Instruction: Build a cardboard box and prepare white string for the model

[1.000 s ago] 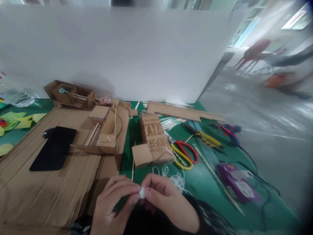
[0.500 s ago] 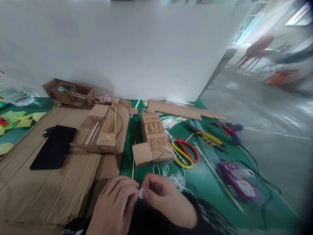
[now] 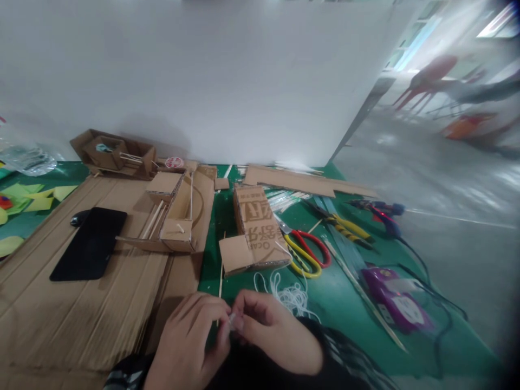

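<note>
My left hand point(image 3: 193, 336) and my right hand point(image 3: 274, 330) meet at the front edge of the green table, fingertips pinched together. Between them is a small whitish piece point(image 3: 232, 322), blurred and mostly hidden by the fingers, so its kind does not show. Just beyond my right hand lies a loose tangle of white string point(image 3: 293, 298). One strand of it runs up to a cardboard box point(image 3: 260, 225) with a square flap point(image 3: 235, 254) at its near corner. Scissors with red and yellow handles point(image 3: 311, 254) rest against the box's right side.
On the left, a cardboard sheet point(image 3: 81, 319) carries a black phone-like slab point(image 3: 89, 244) and a cardboard model point(image 3: 176, 233). To the right lie pliers point(image 3: 349, 230), a glue gun point(image 3: 382, 214) with its cable, a purple package point(image 3: 398, 300) and thin sticks. A white panel point(image 3: 203, 81) stands behind.
My left fingers and thumb have spread slightly apart below the pinch, and the whitish piece has turned a little between the fingertips. Objects on the table have stayed put.
</note>
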